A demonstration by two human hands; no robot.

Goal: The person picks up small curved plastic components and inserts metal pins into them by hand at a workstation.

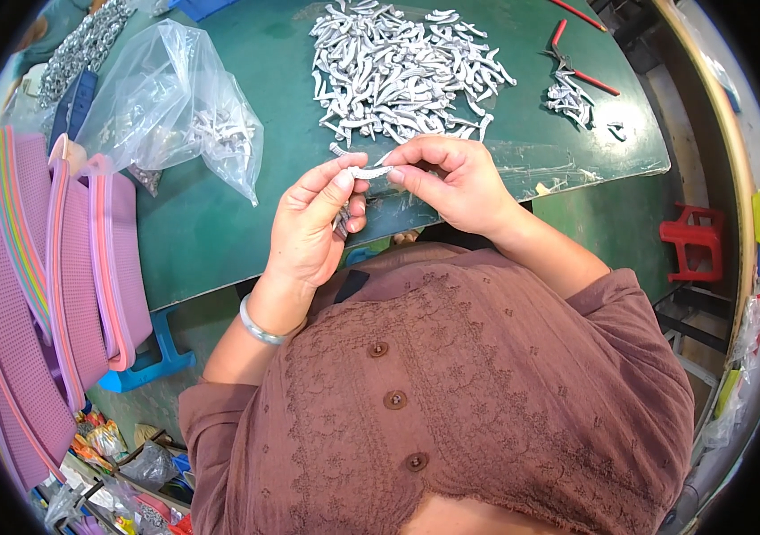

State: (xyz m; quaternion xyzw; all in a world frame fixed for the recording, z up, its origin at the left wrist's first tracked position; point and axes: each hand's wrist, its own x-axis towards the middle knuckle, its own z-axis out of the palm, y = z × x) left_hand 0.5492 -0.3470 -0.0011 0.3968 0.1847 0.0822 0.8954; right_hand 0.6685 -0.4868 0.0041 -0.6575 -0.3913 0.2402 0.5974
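Between my two hands, just past the near table edge, is a small curved whitish-grey piece (369, 172). My left hand (309, 218) pinches one end between thumb and forefinger, and more such pieces show partly under its curled fingers. The thumb and fingertips of my right hand (453, 183) are closed on the other end. Beyond the hands lies a large loose pile of similar curved pieces (407, 71) on the green table (282, 107). What the piece is exactly, I cannot tell.
Red-handled pliers (564, 64) lie at the far right beside a small heap of pieces (569, 100). A clear plastic bag (170, 98) with pieces inside sits left. Pink-purple baskets (117, 259) stack at the left edge; a red stool (694, 241) stands right.
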